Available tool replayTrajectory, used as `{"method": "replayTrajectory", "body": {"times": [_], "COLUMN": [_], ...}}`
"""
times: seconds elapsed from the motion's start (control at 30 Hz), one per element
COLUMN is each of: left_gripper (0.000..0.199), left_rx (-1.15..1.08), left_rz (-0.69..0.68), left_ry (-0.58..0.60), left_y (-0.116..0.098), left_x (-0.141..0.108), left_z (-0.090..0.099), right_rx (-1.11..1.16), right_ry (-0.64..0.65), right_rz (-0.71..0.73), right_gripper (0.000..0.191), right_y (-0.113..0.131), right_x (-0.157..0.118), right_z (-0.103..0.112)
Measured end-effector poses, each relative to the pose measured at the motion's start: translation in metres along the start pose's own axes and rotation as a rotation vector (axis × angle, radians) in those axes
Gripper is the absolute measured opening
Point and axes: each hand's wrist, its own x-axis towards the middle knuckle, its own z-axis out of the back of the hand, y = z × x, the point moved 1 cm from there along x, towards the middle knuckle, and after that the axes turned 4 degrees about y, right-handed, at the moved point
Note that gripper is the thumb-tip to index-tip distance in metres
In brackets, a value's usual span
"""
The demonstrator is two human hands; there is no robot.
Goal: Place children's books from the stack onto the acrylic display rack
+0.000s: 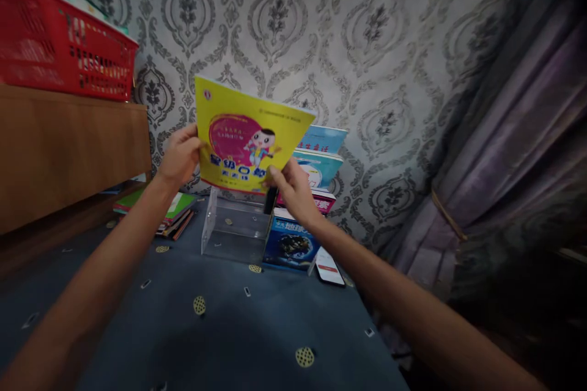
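Note:
Between both hands I hold up a yellow book [279, 134] with a pink circle and a cartoon child on its cover. My left hand [180, 156] grips its left edge, and my right hand [294, 186] pinches its lower right corner, thumb on the cover. Below and behind the book stands a clear tiered rack [236, 229]; its left side shows bare steps. On the rack's right side, a dark blue book [291, 247] with a globe picture stands in front. Behind it rise a pink book [324, 201], a teal book [328, 168] and a light blue book [332, 136].
A stack of books [183, 204] lies left of the rack on the blue patterned cloth [220, 330]. A phone [329, 267] lies at the rack's right. A red basket [41, 43] sits on a wooden cabinet [73, 146]. A curtain [426, 232] hangs at right.

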Motion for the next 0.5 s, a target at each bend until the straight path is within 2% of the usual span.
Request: {"method": "replayTrajectory", "body": {"times": [0.1, 0.2, 0.33, 0.5], "left_gripper": [0.021, 0.017, 0.014, 0.012], "left_rx": [0.001, -0.012, -0.068, -0.105], "left_rz": [-0.106, -0.162, -0.187, -0.150], "left_ry": [0.010, 0.039, -0.011, -0.080], "left_y": [-0.009, -0.005, 0.015, 0.042], "left_x": [0.030, 0.048, 0.057, 0.060], "left_z": [0.003, 0.008, 0.014, 0.017], "right_rx": [-0.059, -0.089, -0.093, -0.110], "right_ry": [-0.004, -0.021, -0.035, -0.021], "right_rz": [0.089, 0.114, 0.098, 0.051], "right_gripper": [0.047, 0.043, 0.041, 0.043], "right_y": [0.004, -0.001, -0.014, -0.026], "right_x": [0.037, 0.061, 0.073, 0.075], "right_z": [0.006, 0.010, 0.012, 0.014]}}
